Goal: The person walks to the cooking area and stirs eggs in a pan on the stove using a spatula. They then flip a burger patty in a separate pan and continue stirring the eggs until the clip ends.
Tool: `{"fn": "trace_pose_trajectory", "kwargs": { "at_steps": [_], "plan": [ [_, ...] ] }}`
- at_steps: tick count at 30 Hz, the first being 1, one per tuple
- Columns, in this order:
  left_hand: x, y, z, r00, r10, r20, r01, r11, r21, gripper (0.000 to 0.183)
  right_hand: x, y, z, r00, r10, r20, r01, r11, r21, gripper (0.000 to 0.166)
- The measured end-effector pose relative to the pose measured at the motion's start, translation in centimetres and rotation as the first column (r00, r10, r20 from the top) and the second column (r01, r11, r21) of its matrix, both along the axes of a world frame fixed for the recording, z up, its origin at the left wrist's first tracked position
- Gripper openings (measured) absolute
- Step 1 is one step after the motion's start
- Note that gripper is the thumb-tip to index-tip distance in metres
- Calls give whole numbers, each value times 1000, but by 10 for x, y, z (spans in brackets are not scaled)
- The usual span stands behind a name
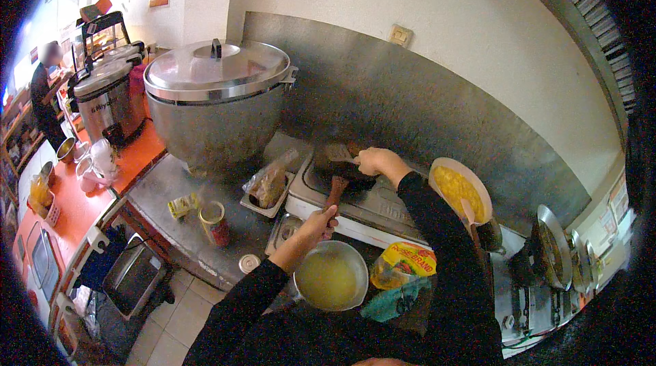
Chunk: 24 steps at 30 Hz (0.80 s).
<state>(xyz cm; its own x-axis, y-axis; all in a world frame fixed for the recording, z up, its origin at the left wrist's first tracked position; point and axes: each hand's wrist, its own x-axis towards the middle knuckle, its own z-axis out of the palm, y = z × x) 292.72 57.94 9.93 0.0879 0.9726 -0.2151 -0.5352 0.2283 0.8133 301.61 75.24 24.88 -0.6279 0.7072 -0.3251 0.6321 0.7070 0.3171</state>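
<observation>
A dark frying pan (353,181) sits on a tabletop gas stove (379,207). My left hand (318,225) is closed around the pan's brown handle (335,192), which points towards me. Above the pan's far side, my right hand (376,162) grips a spatula (339,153) whose blade is over the pan; what lies inside the pan is too dark to tell. Nearer to me stands a metal pot (332,276) of yellowish liquid. Right of the stove, a pale round pan (458,189) holds yellow food and a light-coloured utensil.
A large lidded metal cooker (218,94) stands at the back left. An open can (212,220), a small tray (266,197) with a plastic bag and a yellow Rosebrand pouch (402,263) are near the stove. Woks (553,248) stand at right. A person (46,94) is far left.
</observation>
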Motion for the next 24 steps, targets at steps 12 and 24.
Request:
{"fn": "trace_pose_trajectory", "kwargs": {
  "at_steps": [12, 24],
  "plan": [
    [-1, 3, -7, 997, -23, 67, 23, 1000, 0, 26, 15, -2, 3, 992, 3, 123, 4, 999, -52, 36],
    [-1, 7, -19, 999, -8, 45, 8, 1000, -7, 29, 19, 8, -18, 991, 78, -109, -76, 997, 18, 25]
  ]
}}
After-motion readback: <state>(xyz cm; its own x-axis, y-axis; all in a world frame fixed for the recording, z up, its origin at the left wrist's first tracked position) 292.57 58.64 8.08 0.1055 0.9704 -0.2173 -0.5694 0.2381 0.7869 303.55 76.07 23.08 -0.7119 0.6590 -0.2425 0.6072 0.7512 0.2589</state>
